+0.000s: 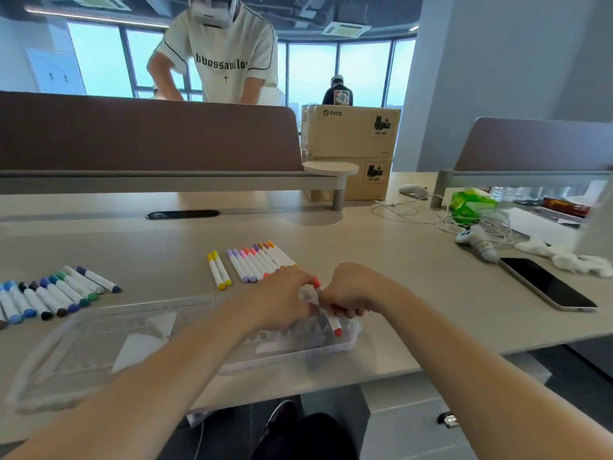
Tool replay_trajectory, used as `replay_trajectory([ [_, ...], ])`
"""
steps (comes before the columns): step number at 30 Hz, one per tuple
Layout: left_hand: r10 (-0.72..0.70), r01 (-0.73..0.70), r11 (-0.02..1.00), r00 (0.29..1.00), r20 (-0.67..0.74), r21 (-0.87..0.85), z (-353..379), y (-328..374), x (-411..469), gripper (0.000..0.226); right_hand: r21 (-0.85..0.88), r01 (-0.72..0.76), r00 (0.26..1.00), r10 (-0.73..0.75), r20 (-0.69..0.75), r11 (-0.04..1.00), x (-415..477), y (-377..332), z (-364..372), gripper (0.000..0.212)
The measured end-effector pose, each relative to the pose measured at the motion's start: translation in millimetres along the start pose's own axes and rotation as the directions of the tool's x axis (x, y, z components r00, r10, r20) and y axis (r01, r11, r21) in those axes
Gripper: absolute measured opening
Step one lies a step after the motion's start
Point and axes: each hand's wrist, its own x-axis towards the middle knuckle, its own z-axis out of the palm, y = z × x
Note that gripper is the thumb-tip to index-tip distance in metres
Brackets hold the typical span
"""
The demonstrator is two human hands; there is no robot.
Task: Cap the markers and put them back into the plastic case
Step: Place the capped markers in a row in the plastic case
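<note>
From the head view, the clear plastic case (pixel 288 355) lies open along the near edge of the surface (pixel 398 293). Both hands work over its right end.

The right hand (pixel 348 295) has its fingers curled round the white barrel of a red marker (pixel 329 316), which slants with one red end toward the far edge and the other low over the case. The left hand (pixel 282 293) is bent down beside it, fingertips at the marker's far end. Blur hides whether they pinch it or only steady it. Both ends show red, so I judge the caps are on.

Still out on the surface:
- a blue and green row (pixel 56 293) by the left edge
- a yellow pair (pixel 219 270) toward the middle
- a purple-to-orange row (pixel 258 263) just beyond the hands

A phone (pixel 547 283) and a white controller (pixel 477 244) lie well to the right.

To seat this marker well, squeeze both caps until they are firmly home. Then turn the barrel in line with the case's grooves and lower it flat, not end first. The case is light and sits close to the near edge, so the left hand should hold its wall while the right presses down.
</note>
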Motion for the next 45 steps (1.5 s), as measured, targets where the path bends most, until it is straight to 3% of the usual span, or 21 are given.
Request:
replay_trajectory([
  [4, 0.028, -0.032, 0.995, 0.999, 0.042, 0.094, 2, 13, -6, 0.017, -0.021, 0.009, 1.000, -0.010, -0.026, 1.000, 3, 8, 1, 0.038],
  [8, 0.026, -0.030, 0.996, 0.998, 0.055, 0.085, 1, 15, -10, 0.023, -0.033, 0.016, 0.999, -0.017, -0.037, 0.999, 9, 14, 2, 0.028],
  [13, 0.041, -0.051, 0.993, 0.994, 0.098, 0.105, 7, 7, -2, 0.050, -0.055, 0.022, 1.000, -0.022, -0.011, 0.998, 13, 16, 3, 0.034],
  [19, 0.048, -0.051, 0.998, 0.996, 0.069, 0.042, 19, -5, 10, 0.055, -0.044, 0.019, 0.999, -0.017, 0.037, 0.999, 15, 19, 3, 0.027],
  [26, 0.038, -0.038, 0.999, 0.999, 0.021, -0.029, 25, -7, 11, 0.039, -0.006, -0.002, 0.996, 0.003, 0.095, 1.000, 22, 18, 2, 0.023],
  [35, 0.027, -0.026, 0.999, 0.999, 0.034, -0.028, 35, -13, 26, 0.062, -0.166, 0.025, 0.994, -0.007, 0.109, 0.986, 22, 11, 1, 0.028],
  [45, 0.013, -0.019, 0.998, 0.994, 0.106, 0.061, 20, 1, 12, 0.053, -0.309, 0.027, 0.987, 0.024, 0.160, 0.951, 21, -3, -6, 0.020],
])
